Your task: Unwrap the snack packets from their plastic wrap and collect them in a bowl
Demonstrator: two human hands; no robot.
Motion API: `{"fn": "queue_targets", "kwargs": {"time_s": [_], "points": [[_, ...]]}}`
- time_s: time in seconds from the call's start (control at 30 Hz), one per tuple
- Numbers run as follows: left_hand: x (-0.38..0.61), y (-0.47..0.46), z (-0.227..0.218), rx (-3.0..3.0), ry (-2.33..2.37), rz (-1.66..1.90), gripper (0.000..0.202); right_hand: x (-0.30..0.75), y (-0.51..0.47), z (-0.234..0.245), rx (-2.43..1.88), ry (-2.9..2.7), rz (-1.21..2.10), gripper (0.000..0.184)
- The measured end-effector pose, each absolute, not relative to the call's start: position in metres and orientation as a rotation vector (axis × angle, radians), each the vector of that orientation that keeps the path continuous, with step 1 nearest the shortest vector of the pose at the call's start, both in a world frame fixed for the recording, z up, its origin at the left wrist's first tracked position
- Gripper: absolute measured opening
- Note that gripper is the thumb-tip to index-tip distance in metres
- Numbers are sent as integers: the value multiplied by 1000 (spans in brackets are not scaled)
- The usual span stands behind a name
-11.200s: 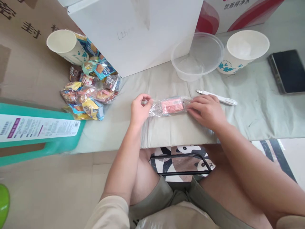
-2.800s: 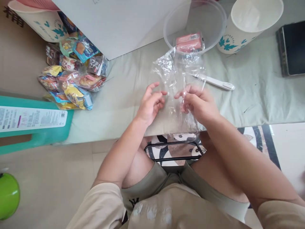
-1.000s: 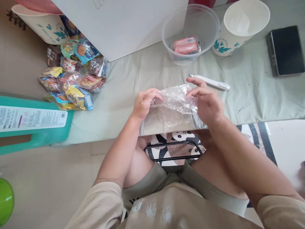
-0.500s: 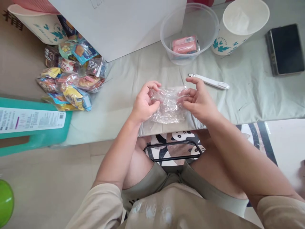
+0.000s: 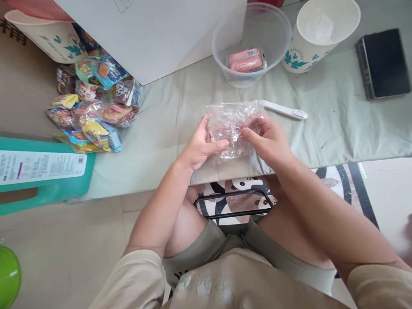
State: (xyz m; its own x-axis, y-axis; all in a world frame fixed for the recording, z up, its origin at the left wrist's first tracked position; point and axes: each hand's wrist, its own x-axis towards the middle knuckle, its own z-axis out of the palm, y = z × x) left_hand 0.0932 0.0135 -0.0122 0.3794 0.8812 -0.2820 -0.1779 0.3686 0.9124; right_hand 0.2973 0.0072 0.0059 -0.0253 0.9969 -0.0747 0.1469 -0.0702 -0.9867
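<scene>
A crinkled clear plastic bag [image 5: 230, 128] is held between my hands above the front edge of the cloth-covered table [image 5: 167, 128]. My left hand [image 5: 202, 146] grips its left side, thumb lying over the film and fingers behind it. On the right side, my right hand [image 5: 267, 139] pinches the film with thumb and curled fingers. Just beyond my right hand lies a white utility knife [image 5: 285, 109]. Farther back stands a clear round tub [image 5: 252, 81] with a pink-wrapped packet [image 5: 246, 60] inside.
Several wrapped snacks [image 5: 93, 109] are piled at the left beside a large white box [image 5: 161, 38]. A green plastic container [image 5: 67, 189] lies at the left edge. Back right are a paper cup [image 5: 304, 58] and a black rectangular device [image 5: 384, 64].
My fingers have closed on the plastic bag, which is lifted slightly and spread farther away from me. Earlier my fingers were spread loosely at its two sides.
</scene>
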Motion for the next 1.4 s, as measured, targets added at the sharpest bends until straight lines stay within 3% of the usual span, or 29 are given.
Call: {"fn": "queue_targets", "kwargs": {"time_s": [0.23,0.47,0.53,0.67,0.73,0.9,1.03,1.27,1.4], "points": [[80,17,-15,1141,989,753,74,307,12,-5,-1380,-1080,1217,31],[80,16,-15,1202,1036,906,83,305,10,2,-1330,-1113,1204,27],[83,17,-18,1219,1079,983,75,302,9,2,-1345,-1099,1166,26],[89,18,-18,1246,1245,977,38,300,10,-3,-1366,-1056,1140,23],[89,18,-15,1156,1284,996,33,301,13,-6,-1372,-1055,1107,25],[84,16,-7,930,1031,976,38,300,19,-13,-1324,-1029,1056,32],[80,20,-9,941,912,956,65,296,19,-14,-1291,-1043,1147,35],[83,26,-18,1173,1116,1096,24,295,16,-19,-1269,-1062,1167,37],[89,14,-23,1411,1366,1208,22,295,18,-25,-1298,-1074,1081,44]]}}
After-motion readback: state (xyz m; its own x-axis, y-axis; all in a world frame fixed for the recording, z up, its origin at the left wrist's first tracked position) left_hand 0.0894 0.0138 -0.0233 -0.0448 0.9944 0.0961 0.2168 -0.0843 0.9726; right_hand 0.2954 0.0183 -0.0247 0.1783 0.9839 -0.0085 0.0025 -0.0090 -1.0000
